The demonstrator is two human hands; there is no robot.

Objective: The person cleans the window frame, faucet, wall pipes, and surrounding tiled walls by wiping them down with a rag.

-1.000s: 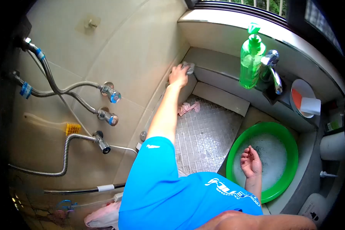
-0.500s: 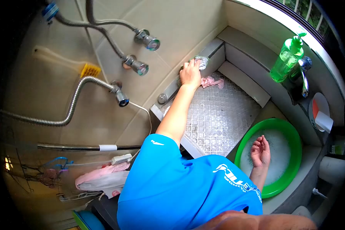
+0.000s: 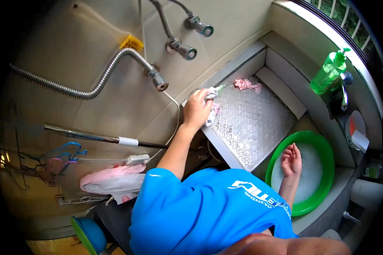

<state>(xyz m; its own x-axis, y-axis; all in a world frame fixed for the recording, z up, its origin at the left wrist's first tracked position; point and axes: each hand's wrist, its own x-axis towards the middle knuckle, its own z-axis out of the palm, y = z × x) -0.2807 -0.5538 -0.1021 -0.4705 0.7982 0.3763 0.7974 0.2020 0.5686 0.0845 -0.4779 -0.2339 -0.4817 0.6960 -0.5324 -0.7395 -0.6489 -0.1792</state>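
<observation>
In the head view, the left hand (image 3: 196,109) is gripping a crumpled pale cloth (image 3: 211,119) at the left corner of the ridged slab (image 3: 251,127), while the loosely curled, seemingly empty right hand (image 3: 291,161) is hovering farther right, over the green basin (image 3: 331,174).

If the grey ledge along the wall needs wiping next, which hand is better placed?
Probably the left hand: it holds what looks like crumpled cloth near that ledge. The right hand looks empty, over the green basin, farther away.
</observation>
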